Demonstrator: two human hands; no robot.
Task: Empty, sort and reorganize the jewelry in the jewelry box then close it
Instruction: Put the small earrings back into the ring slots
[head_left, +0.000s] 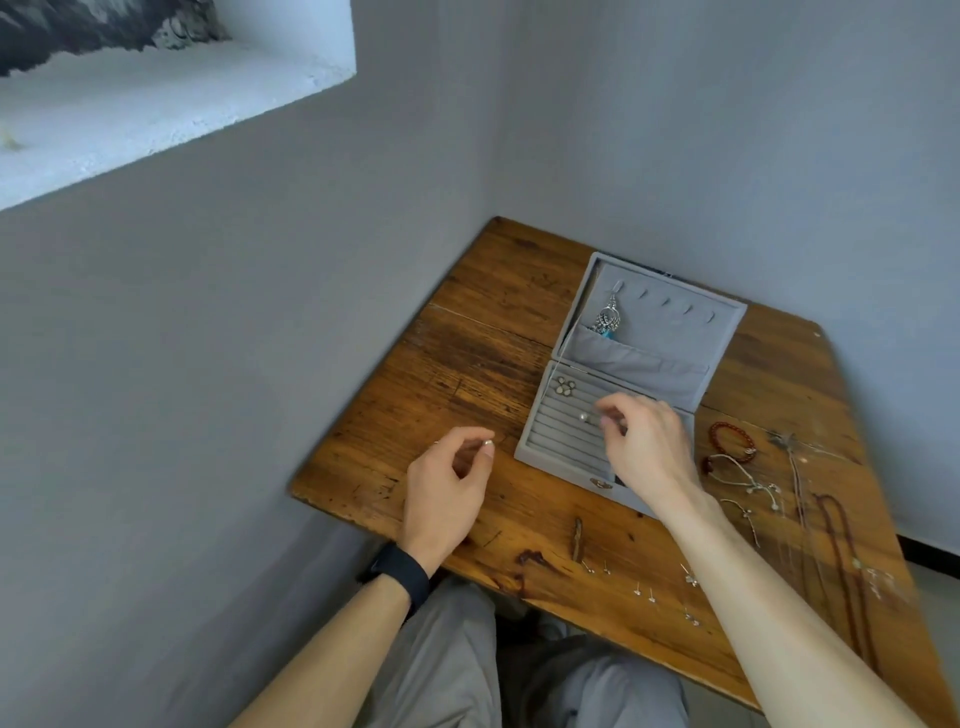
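Note:
An open grey velvet jewelry box (540, 447) sits on the wooden table (467, 374), its lid (670, 332) tilted back. A silver pendant with a blue stone (609, 318) hangs inside the lid. A flower-shaped piece (565, 386) and a small pearl stud (583, 416) sit in the ring slots. My right hand (644, 441) hovers over the slots, fingertips pinched on something tiny beside the pearl stud. My left hand (447, 483) is left of the box, pinching a small pearl stud (488, 442) between thumb and forefinger.
Right of the box lie a red bead bracelet (732, 441), silver chains (748, 483) and a long dark red bead necklace (841, 551). Several small ear studs (644, 590) are scattered near the table's front edge. Grey walls close in behind and to the left.

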